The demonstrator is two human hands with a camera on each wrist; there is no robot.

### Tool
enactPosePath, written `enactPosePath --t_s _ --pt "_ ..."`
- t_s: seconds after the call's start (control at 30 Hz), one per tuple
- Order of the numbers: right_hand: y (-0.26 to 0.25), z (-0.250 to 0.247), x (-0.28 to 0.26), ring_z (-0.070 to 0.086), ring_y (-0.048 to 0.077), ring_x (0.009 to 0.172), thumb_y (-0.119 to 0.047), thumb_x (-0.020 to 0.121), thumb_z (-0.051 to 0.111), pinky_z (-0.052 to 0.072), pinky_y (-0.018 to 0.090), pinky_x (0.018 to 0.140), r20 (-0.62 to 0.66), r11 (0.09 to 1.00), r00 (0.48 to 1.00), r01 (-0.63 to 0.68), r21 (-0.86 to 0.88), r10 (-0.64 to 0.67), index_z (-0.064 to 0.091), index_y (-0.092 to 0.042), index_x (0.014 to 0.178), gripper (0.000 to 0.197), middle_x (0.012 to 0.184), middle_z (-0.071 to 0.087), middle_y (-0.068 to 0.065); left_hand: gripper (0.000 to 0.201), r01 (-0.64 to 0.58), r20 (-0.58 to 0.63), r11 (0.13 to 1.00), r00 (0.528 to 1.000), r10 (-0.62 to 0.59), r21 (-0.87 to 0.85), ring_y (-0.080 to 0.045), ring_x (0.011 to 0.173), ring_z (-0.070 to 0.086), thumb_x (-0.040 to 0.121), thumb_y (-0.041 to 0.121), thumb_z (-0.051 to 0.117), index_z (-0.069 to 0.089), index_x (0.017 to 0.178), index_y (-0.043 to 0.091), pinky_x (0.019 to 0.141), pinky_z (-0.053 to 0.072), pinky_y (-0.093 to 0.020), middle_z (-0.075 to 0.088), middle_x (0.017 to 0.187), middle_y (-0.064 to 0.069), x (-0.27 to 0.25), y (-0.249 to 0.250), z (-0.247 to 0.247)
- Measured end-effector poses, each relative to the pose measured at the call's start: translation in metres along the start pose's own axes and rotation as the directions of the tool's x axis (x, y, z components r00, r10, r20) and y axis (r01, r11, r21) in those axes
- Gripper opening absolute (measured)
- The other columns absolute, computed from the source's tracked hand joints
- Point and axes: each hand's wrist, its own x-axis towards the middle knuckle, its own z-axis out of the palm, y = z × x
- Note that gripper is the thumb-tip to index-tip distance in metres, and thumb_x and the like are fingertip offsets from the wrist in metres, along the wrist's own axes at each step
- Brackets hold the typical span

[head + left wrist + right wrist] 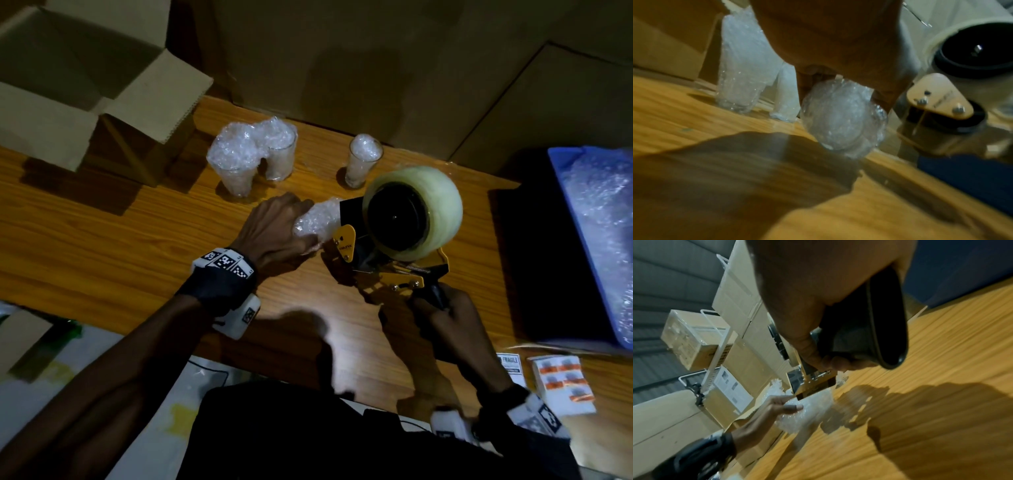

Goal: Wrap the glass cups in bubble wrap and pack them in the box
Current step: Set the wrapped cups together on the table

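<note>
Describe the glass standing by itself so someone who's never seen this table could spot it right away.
On the wooden table, look behind the tape dispenser. The lone glass stands upright there, stuffed with bubble wrap, apart from the pair of glasses sharing one sheet.

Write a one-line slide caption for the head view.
Left hand grips a bubble-wrapped cup while the right hand brings the tape dispenser against it.

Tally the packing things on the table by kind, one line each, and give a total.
Bubble-wrapped cup, held by the left hand: 1
Glass cups stuffed with bubble wrap, standing: 3
Tape dispenser, gripped by the right hand: 1
Open cardboard box: 1
Total: 6
</note>
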Motion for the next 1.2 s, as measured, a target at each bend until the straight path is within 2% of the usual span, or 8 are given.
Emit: enactPosePath --t_s 0.3,0.4,0.53,0.67,0.8,0.93,1.03,1.2 --pt "-0.008 0.010 0.008 0.057 0.040 0.063 -0.030 0.089 0.063 0.051 0.059 0.058 0.001 0.979 0.994 0.108 -0.172 -0.110 0.058 -0.016 0.083 0.016 0.072 0.059 0.020 0.028 0.194 0.097 0.933 0.980 -0.172 -0.302 -0.015 0.061 0.058 0.074 0.056 0.063 0.064 0.074 0.028 0.055 0.034 -0.030 0.060 0.063 0.010 0.008 -0.008 -0.009" --pt "-0.001 -0.001 0.005 0.056 0.033 0.060 -0.041 0.083 0.057 0.050 0.053 0.057 0.019 0.973 0.993 0.116 -0.200 -0.114 0.060 -0.020 0.086 0.022 0.069 0.059 0.012 0.034 0.234 0.130 0.918 0.971 -0.202 -0.319 -0.019 0.073 0.063 0.074 0.051 0.065 0.074 0.088 0.021 0.066 0.047 -0.035 0.070 0.075 0.002 0.010 -0.008 -0.012" --pt "0.011 -0.013 -0.008 0.053 0.020 0.056 -0.033 0.090 0.062 0.037 0.035 0.053 0.030 0.938 0.996 0.086 -0.336 -0.081 0.061 -0.023 0.082 0.013 0.062 0.056 -0.002 0.030 0.260 0.178 0.899 0.962 -0.209 -0.351 -0.022 0.082 0.065 0.083 0.039 0.070 0.077 0.097 0.014 0.077 0.048 -0.037 0.073 0.086 -0.005 0.015 -0.012 -0.017" --pt "0.014 -0.008 -0.009 0.058 0.021 0.057 -0.042 0.082 0.055 0.046 0.043 0.055 0.015 0.953 0.996 0.085 -0.291 -0.084 0.060 -0.024 0.081 0.019 0.064 0.060 0.000 0.043 0.260 0.216 0.900 0.957 -0.193 -0.349 -0.023 0.085 0.065 0.078 0.051 0.061 0.073 0.092 0.013 0.078 0.047 -0.038 0.071 0.089 -0.005 0.016 -0.016 -0.017" --pt "0.012 -0.004 0.001 0.055 0.014 0.058 -0.027 0.092 0.064 0.040 0.034 0.054 0.016 0.920 0.996 0.084 -0.382 -0.084 0.065 -0.019 0.092 0.007 0.068 0.060 -0.005 0.062 0.133 0.111 0.980 0.987 -0.118 -0.147 -0.029 0.119 0.054 0.083 0.052 0.054 0.062 0.129 0.012 0.098 0.045 -0.044 0.054 0.135 -0.013 0.015 -0.012 -0.012" --pt "0.012 0.001 0.003 0.058 0.022 0.062 -0.028 0.092 0.065 0.032 0.029 0.053 0.021 0.874 0.991 0.123 -0.471 -0.128 0.067 -0.014 0.098 0.016 0.073 0.064 0.002 0.049 -0.040 0.009 0.994 0.999 0.041 -0.106 -0.032 0.114 0.061 0.093 0.040 0.049 0.058 0.137 0.019 0.094 0.048 -0.044 0.064 0.131 -0.012 0.011 -0.008 -0.005" --pt "0.012 0.001 0.003 0.063 0.029 0.065 -0.029 0.092 0.065 0.044 0.033 0.055 0.033 0.835 0.986 0.155 -0.528 -0.162 0.063 -0.012 0.113 0.026 0.080 0.068 0.007 0.048 -0.096 0.052 0.995 0.994 0.098 -0.039 -0.033 0.113 0.061 0.098 0.036 0.038 0.055 0.140 0.020 0.090 0.050 -0.043 0.062 0.133 -0.012 0.009 -0.009 -0.004" --pt "0.004 -0.008 0.004 0.063 0.035 0.066 -0.040 0.088 0.053 0.052 0.044 0.058 0.060 0.789 0.981 0.184 -0.586 -0.184 0.055 -0.020 0.129 0.046 0.082 0.068 0.011 0.085 -0.090 0.249 0.996 0.965 0.082 0.022 -0.029 0.140 0.038 0.084 0.071 0.044 0.028 0.156 0.028 0.110 0.039 -0.049 0.038 0.157 -0.008 0.008 -0.018 -0.006"
